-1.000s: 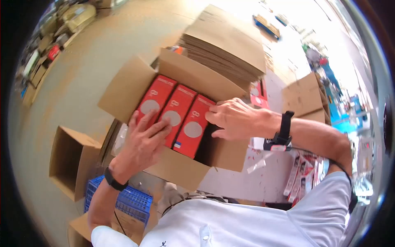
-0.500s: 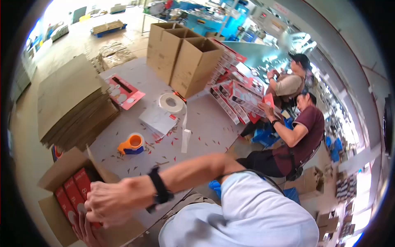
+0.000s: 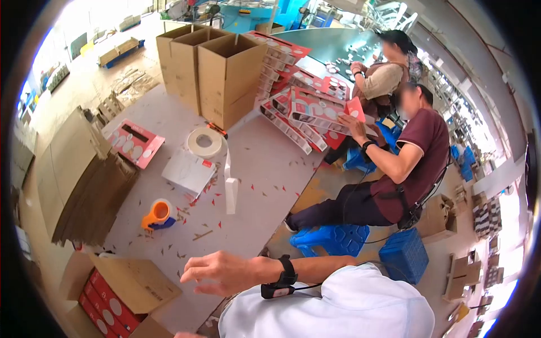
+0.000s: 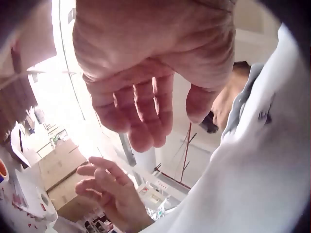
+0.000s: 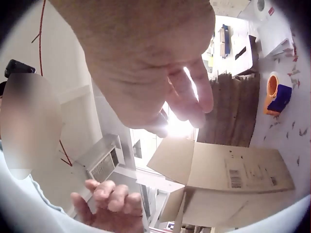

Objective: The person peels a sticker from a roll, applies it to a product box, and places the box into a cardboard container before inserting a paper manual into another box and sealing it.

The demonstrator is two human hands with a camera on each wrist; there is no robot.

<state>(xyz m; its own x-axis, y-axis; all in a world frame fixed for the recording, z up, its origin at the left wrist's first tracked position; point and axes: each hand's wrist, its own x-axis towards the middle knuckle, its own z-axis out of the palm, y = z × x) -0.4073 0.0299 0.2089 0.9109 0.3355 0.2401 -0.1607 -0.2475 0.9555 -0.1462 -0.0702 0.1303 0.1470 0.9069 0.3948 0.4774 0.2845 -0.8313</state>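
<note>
A cardboard carton (image 3: 138, 284) with raised flaps stands at the lower left of the head view, holding a row of red boxes (image 3: 104, 307) with round pale spots. Over the table edge, to the right of this carton, is my right hand (image 3: 230, 272), fingers loosely bent and nothing in them. My left hand (image 4: 150, 82) shows in its own wrist view, palm visible, fingers relaxed and holding nothing; the head view catches only a sliver of it at the bottom. Nearest on the table is an orange tape dispenser (image 3: 158, 214).
A stack of flat cardboard (image 3: 84, 180) leans at the table's left. Beyond are a white tape roll (image 3: 204, 142), open cartons (image 3: 231, 79) and red printed sleeves (image 3: 310, 110). A seated person (image 3: 417, 152) handles these sleeves; another person (image 3: 389, 70) sits behind. Blue stools (image 3: 332, 241) stand right.
Both hands have come off the red boxes in the carton and moved toward my body. The head view has swung right, bringing the table and the people into sight.
</note>
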